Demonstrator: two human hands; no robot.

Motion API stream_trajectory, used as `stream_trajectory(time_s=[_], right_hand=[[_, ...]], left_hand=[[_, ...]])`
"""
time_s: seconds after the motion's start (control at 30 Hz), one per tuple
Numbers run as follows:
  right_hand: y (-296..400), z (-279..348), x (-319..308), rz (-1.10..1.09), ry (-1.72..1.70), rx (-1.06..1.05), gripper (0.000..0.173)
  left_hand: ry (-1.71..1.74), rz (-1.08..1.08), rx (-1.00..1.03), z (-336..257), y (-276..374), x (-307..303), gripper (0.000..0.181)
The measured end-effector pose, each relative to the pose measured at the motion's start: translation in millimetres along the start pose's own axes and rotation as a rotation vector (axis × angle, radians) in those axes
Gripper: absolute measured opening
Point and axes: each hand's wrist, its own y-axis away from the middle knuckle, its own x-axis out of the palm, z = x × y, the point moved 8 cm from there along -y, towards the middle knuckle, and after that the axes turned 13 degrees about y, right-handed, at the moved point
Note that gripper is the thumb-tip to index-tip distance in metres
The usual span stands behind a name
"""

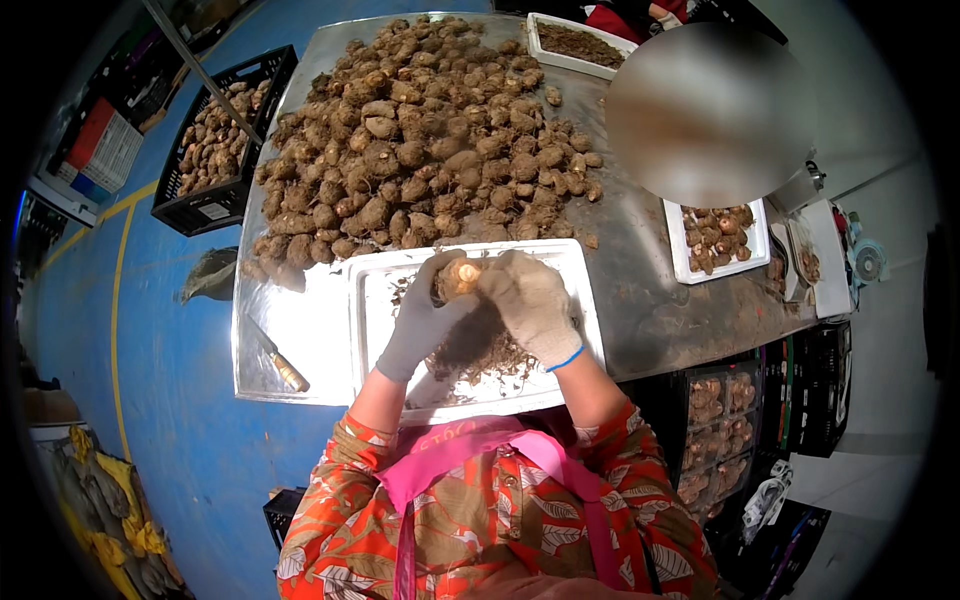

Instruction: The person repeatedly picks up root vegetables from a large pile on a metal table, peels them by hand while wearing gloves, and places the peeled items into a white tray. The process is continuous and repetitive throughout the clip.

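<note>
A hairy brown taro corm (454, 280) with a pale cut end is held up over a white foam tray (361, 330). My left hand (427, 319), in a light grey glove, wraps around it from the left. My right hand (534, 304), in a cream knit glove with a blue cuff edge, is curled against the corm's right side; its fingertips are partly hidden. Loose brown fibres and peelings (487, 367) lie in the tray beneath. A large heap of unpeeled taro (420, 150) covers the metal table just beyond. Left of the tray rests a knife (288, 372) with a wooden handle.
The metal table (652, 330) extends right, bearing a foam tray of trimmed corms (681, 268). Another foam tray with debris (574, 45) stands at the back. A co-worker's gloved hand (666, 19) shows there. A black crate of corms (225, 139) is left; packed corms (716, 435) sit lower right.
</note>
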Motion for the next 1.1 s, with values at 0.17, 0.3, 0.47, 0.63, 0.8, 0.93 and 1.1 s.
stream_trajectory(time_s=[0.17,0.3,0.47,0.63,0.8,0.93,1.1], right_hand=[[-8,28,13,-0.054,0.692,-0.216,0.021],[-6,-18,19,0.141,0.498,0.173,0.02],[19,-42,33,0.359,0.605,0.127,0.034],[-4,-17,14,0.061,-0.669,0.109,0.018],[-13,-29,7,-0.034,-0.035,0.252,0.021],[-3,-84,1,0.05,0.1,0.399,0.039],[7,-74,-3,-0.003,-0.469,0.204,0.049]], left_hand=[[0.06,-0.022,0.067,16,5,-2,0.055],[0.406,-0.065,0.018,14,10,-6,0.06],[0.16,-0.003,0.092,-9,-4,-14,0.064],[0.095,-0.02,-0.051,17,4,-4,0.05],[0.263,0.211,-0.132,17,17,23,0.065],[0.426,0.284,-0.151,8,16,26,0.078],[0.385,0.179,-0.149,14,15,16,0.064]])
